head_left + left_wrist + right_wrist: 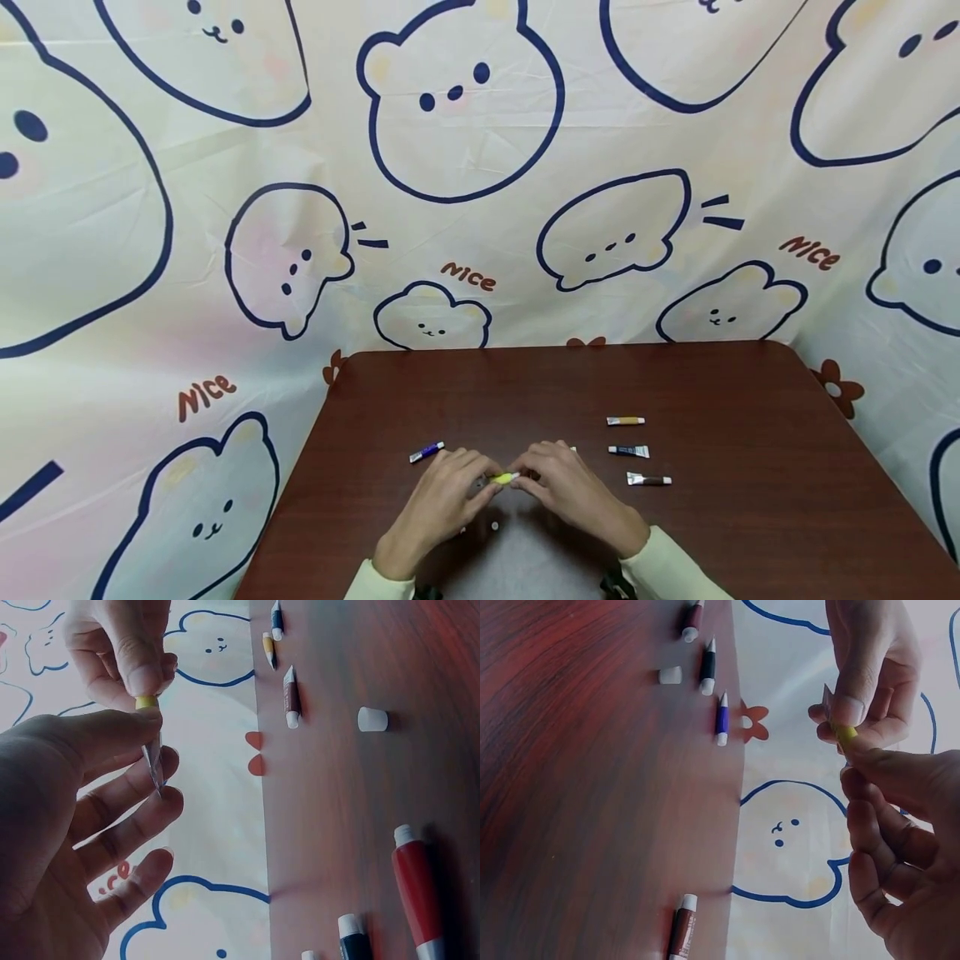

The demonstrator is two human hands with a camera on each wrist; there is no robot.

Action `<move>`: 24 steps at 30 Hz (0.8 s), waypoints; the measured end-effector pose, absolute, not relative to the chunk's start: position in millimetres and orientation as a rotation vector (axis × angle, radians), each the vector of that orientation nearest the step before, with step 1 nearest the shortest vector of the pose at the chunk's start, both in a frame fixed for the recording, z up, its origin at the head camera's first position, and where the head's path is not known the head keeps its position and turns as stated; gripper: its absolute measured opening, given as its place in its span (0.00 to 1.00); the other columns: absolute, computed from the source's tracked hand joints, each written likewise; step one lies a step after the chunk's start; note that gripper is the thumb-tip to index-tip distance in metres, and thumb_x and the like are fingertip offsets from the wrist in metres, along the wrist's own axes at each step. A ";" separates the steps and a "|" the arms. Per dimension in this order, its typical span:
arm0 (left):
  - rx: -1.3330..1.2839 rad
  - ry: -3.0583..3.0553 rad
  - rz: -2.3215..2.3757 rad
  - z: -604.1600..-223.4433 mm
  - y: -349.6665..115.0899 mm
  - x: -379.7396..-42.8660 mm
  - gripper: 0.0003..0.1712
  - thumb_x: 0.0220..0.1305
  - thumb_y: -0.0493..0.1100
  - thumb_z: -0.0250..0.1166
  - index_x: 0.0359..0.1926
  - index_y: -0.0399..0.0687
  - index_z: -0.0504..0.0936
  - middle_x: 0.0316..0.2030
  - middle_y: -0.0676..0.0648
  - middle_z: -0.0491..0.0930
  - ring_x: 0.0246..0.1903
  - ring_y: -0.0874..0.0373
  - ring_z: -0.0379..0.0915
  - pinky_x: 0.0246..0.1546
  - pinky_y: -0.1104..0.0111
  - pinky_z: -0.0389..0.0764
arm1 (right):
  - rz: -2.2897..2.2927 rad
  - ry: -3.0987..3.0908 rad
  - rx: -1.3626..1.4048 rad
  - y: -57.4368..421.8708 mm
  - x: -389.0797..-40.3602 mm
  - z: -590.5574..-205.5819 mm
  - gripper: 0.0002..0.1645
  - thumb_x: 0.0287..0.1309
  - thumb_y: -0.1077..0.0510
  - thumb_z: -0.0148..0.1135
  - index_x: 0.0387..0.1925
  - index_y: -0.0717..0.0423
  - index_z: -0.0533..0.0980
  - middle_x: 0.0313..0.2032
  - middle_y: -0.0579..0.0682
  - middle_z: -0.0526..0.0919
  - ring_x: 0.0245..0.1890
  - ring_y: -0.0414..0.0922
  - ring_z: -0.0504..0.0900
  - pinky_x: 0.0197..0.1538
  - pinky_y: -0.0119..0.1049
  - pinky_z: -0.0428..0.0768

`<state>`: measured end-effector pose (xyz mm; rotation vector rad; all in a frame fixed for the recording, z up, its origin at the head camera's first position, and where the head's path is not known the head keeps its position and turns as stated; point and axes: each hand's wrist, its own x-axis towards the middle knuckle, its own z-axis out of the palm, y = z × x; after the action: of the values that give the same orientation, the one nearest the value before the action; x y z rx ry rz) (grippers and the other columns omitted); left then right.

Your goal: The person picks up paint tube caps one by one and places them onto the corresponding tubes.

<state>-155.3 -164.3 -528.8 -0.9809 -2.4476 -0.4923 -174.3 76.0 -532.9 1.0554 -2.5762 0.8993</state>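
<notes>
A small yellow paint tube is held up between both hands above the table. My left hand pinches its body between thumb and fingers; the flat silvery crimped end shows in the left wrist view. At the tube's other end, the thumb and fingertips of my right hand pinch the tip, largely covering it. On the table below lies a loose white cap. A red tube with a bare white neck lies nearby in the left wrist view.
To the right on the brown table lie an ochre tube, a dark blue tube and a brown tube. Left of the hands is a purple tube. A printed curtain hangs behind the table.
</notes>
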 end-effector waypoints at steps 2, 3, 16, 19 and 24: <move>-0.985 -2.436 -0.490 -529.7 -163.5 -155.2 0.11 0.62 0.47 0.82 0.42 0.58 0.88 0.38 0.61 0.88 0.37 0.66 0.80 0.40 0.68 0.74 | 0.921 -2.581 1.050 76.2 -174.4 -533.4 0.05 0.66 0.51 0.77 0.41 0.44 0.89 0.33 0.34 0.86 0.32 0.28 0.74 0.41 0.29 0.68; -0.985 -2.433 -0.492 -530.3 -163.2 -155.3 0.11 0.62 0.46 0.82 0.42 0.58 0.88 0.38 0.61 0.88 0.38 0.66 0.80 0.40 0.68 0.75 | 0.926 -2.584 1.046 76.4 -174.6 -533.7 0.05 0.66 0.51 0.77 0.41 0.44 0.89 0.33 0.33 0.86 0.32 0.28 0.74 0.41 0.29 0.68; -0.938 -2.461 -0.504 -531.5 -161.9 -155.7 0.11 0.64 0.47 0.81 0.44 0.58 0.89 0.39 0.61 0.88 0.37 0.67 0.79 0.40 0.69 0.73 | 0.995 -2.606 0.988 78.5 -177.1 -533.8 0.04 0.70 0.52 0.74 0.42 0.44 0.86 0.35 0.34 0.89 0.32 0.25 0.79 0.46 0.38 0.79; -0.937 -2.447 -0.501 -530.6 -161.7 -155.8 0.11 0.64 0.47 0.81 0.44 0.58 0.89 0.39 0.61 0.88 0.37 0.66 0.79 0.40 0.68 0.74 | 1.003 -2.616 0.980 78.8 -177.8 -535.1 0.05 0.74 0.48 0.70 0.41 0.43 0.85 0.33 0.32 0.87 0.30 0.25 0.75 0.45 0.37 0.77; -0.955 -2.419 -0.513 -530.2 -161.5 -155.9 0.11 0.64 0.47 0.80 0.44 0.57 0.88 0.39 0.61 0.88 0.37 0.67 0.78 0.39 0.70 0.73 | 0.991 -2.642 0.966 78.9 -178.7 -536.6 0.12 0.79 0.46 0.64 0.34 0.40 0.83 0.25 0.28 0.78 0.24 0.26 0.68 0.40 0.33 0.70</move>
<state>-155.9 -161.5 -530.2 -0.9552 -2.4186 -0.5126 -178.7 78.9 -536.6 0.9656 -2.6418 0.9905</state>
